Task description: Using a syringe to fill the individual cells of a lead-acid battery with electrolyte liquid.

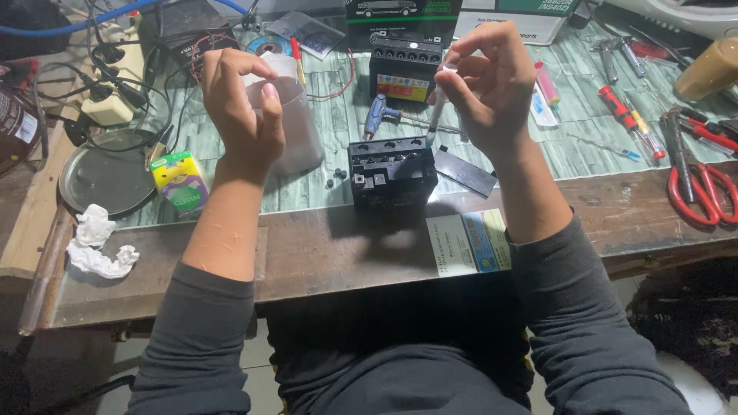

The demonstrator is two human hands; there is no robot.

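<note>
Translucent plastic bottle [296,123] sits gripped in the left hand [242,104]; the right hand [488,84] pinches a slim tube [436,115] above a boxy black battery [392,170].

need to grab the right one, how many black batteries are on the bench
2. One battery sits at the bench's front edge, between the left hand and right hand. The second battery stands behind it, farther back. Others may be hidden by clutter.
</note>
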